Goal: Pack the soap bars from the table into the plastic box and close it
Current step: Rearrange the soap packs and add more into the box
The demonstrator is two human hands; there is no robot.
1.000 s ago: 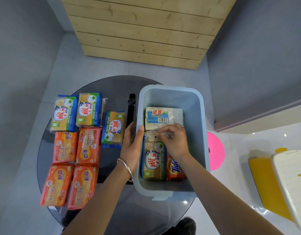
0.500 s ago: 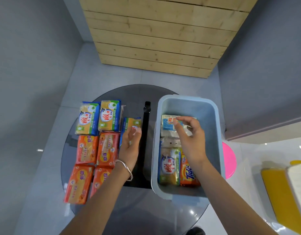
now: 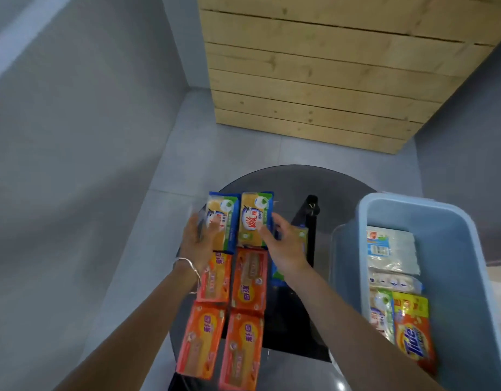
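Note:
Two blue-and-yellow soap bars lie side by side at the far end of the dark round table [image 3: 288, 182]: the left one [image 3: 225, 221] and the right one [image 3: 255, 218]. My left hand [image 3: 198, 241] lies over the left bar, fingers spread. My right hand [image 3: 286, 246] hovers at the right bar's near right corner, fingers apart, and covers a third blue-and-yellow bar [image 3: 303, 235]. Several orange soap bars [image 3: 249, 280] lie in two columns nearer me. The light blue plastic box [image 3: 345, 263] stands open at the right, holding several packed bars, among them a Tide bar [image 3: 413, 331].
A black post [image 3: 311, 210] rises between the soap bars and the box. A pale wooden plank crate [image 3: 328, 80] stands on the grey floor beyond the table. Grey walls close in on both sides.
My right hand has left the box and come over to the bars on the table. My left hand has moved forward onto the far left bar. The view has swung left.

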